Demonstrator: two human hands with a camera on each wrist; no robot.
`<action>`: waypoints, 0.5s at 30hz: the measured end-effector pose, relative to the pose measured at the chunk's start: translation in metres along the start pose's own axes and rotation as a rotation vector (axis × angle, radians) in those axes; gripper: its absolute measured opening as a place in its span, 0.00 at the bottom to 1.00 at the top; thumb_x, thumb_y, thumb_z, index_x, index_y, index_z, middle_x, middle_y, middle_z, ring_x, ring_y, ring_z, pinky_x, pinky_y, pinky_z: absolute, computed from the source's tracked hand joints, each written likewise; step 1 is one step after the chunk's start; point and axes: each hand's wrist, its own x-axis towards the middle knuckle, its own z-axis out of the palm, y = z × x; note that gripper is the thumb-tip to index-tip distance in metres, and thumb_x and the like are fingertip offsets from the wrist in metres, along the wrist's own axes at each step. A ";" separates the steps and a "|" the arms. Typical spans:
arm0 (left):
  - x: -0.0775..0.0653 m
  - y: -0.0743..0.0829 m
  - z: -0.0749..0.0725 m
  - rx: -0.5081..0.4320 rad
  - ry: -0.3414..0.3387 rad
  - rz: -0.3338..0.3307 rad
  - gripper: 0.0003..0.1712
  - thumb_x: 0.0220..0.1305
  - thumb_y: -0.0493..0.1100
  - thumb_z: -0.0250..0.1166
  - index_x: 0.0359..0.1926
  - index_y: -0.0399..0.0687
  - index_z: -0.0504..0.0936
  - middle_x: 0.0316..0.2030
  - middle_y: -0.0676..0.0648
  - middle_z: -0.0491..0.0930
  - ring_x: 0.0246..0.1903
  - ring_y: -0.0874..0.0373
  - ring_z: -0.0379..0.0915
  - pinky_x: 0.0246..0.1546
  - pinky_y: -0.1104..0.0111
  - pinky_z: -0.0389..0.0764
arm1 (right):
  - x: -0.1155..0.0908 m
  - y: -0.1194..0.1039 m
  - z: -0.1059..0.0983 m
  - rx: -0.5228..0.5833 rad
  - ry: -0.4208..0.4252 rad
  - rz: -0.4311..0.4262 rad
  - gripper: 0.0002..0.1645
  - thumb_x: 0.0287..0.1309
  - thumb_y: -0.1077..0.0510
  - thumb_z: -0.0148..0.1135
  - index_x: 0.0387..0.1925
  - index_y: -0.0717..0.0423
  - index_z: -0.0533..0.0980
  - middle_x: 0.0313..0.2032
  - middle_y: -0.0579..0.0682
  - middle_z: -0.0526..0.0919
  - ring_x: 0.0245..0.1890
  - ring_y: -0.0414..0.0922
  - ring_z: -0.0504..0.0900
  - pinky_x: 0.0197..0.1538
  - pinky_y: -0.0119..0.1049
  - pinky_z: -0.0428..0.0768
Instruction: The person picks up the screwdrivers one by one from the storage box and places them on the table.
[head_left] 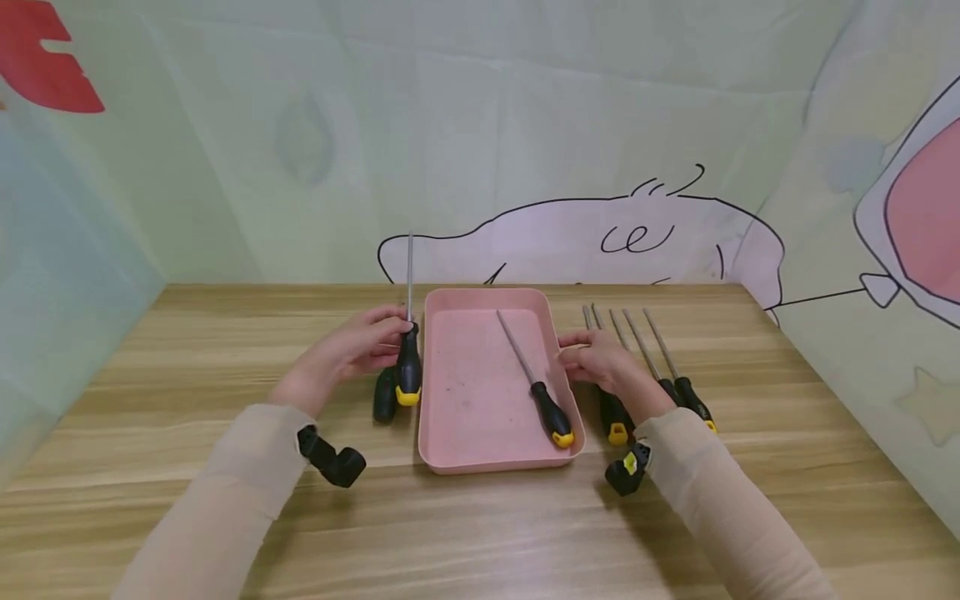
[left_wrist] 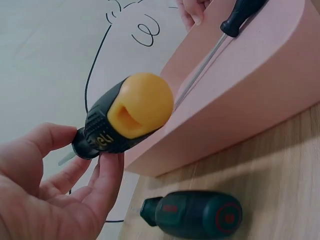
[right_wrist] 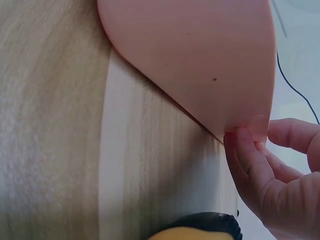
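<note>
My left hand (head_left: pixel 372 340) pinches a black-and-yellow screwdriver (head_left: pixel 408 367) at the neck of its handle. Its shaft points away from me and its yellow butt toward me, just left of the pink tray (head_left: pixel 427 417). Below it on the table lies a dark green-handled screwdriver (left_wrist: pixel 195 214). On the tray's right side, my right hand (head_left: pixel 600 360) pinches the wall between thumb and fingers, as the right wrist view shows. Inside the tray rests another black-and-yellow screwdriver (head_left: pixel 551 414), slanted, its handle near the front right corner.
Right of the tray, several screwdrivers lie side by side with shafts pointing back, among them a black-and-yellow one (head_left: pixel 617 421) partly under my right hand and one farther right (head_left: pixel 693 400). A printed cloth (head_left: pixel 480 150) hangs behind the wooden table (head_left: pixel 480 533).
</note>
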 end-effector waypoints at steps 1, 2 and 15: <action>-0.001 -0.001 -0.002 -0.006 -0.002 0.000 0.15 0.66 0.39 0.53 0.52 0.41 0.66 0.30 0.52 0.74 0.29 0.63 0.74 0.33 0.74 0.78 | 0.000 0.000 0.000 -0.001 0.002 0.000 0.26 0.57 0.68 0.56 0.58 0.67 0.67 0.47 0.61 0.74 0.32 0.43 0.77 0.45 0.36 0.79; -0.002 -0.002 -0.004 -0.008 -0.001 -0.001 0.15 0.65 0.39 0.53 0.52 0.41 0.66 0.29 0.53 0.74 0.29 0.63 0.74 0.33 0.74 0.78 | -0.001 0.000 0.000 0.000 0.007 0.002 0.26 0.56 0.68 0.57 0.58 0.67 0.67 0.47 0.61 0.74 0.32 0.43 0.78 0.45 0.36 0.79; -0.011 -0.018 -0.023 0.034 0.016 -0.032 0.22 0.65 0.40 0.52 0.57 0.37 0.63 0.28 0.56 0.77 0.29 0.66 0.76 0.33 0.75 0.78 | -0.001 0.002 -0.003 -0.003 0.003 -0.011 0.26 0.57 0.67 0.57 0.58 0.67 0.67 0.47 0.61 0.74 0.31 0.43 0.78 0.44 0.37 0.79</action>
